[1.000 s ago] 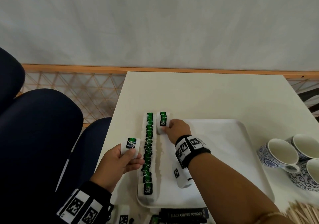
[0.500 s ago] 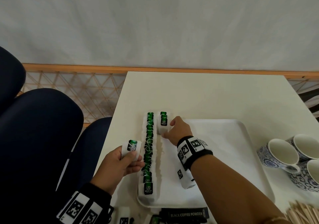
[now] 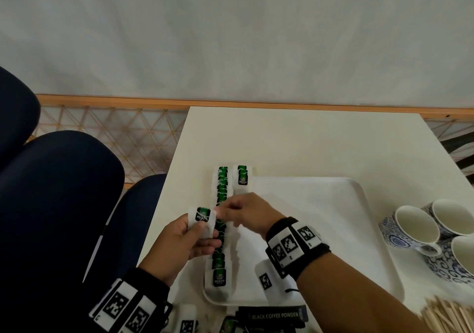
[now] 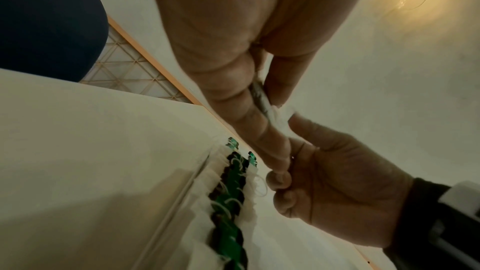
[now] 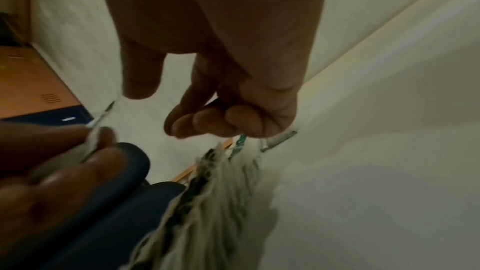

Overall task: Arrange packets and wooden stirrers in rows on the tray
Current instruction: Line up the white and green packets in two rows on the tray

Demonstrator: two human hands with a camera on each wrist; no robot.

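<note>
Head view shows one full packet row along the tray's left edge, a second begun with one packet, the left hand pinching a packet that the right hand's fingertips reach for, and stirrers untouched.

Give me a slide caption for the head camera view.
Both hands meet over a green tea packet beside the tray's first row.

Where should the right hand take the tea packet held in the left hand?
Pinch the tea packet at its free upper right corner, coming from the right: the left hand covers its lower part, and the right hand is already beside that corner.
</note>
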